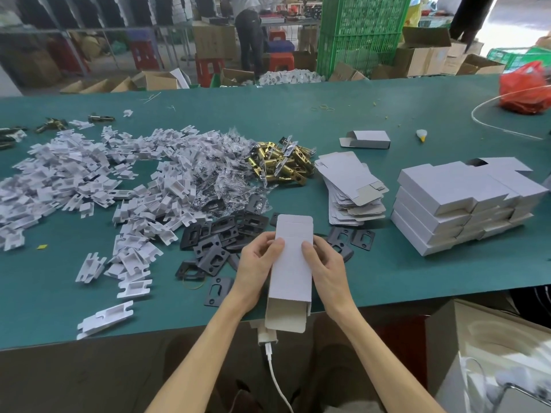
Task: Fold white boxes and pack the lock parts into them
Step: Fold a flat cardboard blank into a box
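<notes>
In the head view, lower centre, the left hand and right hand each gripped a white box, thumbs on its top face. Its open near end overhung the green table. Black strike plates lay just behind the hands. Brass latches and flat box blanks lay mid-frame.
</notes>
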`<state>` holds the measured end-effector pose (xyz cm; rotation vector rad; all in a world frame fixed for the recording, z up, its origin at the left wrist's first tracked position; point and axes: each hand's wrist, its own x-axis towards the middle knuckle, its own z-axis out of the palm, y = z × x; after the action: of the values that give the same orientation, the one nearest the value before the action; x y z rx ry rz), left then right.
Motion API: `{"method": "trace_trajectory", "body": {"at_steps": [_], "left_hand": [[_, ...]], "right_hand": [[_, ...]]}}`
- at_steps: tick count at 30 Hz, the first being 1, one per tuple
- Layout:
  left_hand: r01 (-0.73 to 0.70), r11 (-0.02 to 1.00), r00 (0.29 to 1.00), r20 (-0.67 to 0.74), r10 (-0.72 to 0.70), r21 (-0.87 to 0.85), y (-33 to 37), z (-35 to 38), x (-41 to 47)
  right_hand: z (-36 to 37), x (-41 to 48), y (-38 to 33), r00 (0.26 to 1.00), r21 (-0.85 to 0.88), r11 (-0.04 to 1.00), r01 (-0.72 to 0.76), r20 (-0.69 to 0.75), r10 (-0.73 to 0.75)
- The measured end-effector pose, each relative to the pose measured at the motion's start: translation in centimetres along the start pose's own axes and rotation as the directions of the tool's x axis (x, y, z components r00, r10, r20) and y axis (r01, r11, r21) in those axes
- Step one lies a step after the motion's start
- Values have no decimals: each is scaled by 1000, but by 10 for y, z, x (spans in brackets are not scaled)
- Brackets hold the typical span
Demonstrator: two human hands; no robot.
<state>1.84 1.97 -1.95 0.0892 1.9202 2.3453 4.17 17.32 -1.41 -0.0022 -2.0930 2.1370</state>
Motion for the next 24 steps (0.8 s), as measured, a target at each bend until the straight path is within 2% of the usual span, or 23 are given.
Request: {"method": "trace_trajectory", "body": {"at_steps": [6,14,24], "left_hand": [[-44,998,997,-58,47,52,-1,1,-1],[-1,995,983,-184,19,100,2,13,4],[149,985,977,-167,-134,86,7,11,9]], "right_hand": [[0,0,1,1000,23,1000,-13,16,12],[-2,0,7,1000,-7,1000,2,5,-2],[-1,0,6,1000,-28,1000,-9,-23,8]]}}
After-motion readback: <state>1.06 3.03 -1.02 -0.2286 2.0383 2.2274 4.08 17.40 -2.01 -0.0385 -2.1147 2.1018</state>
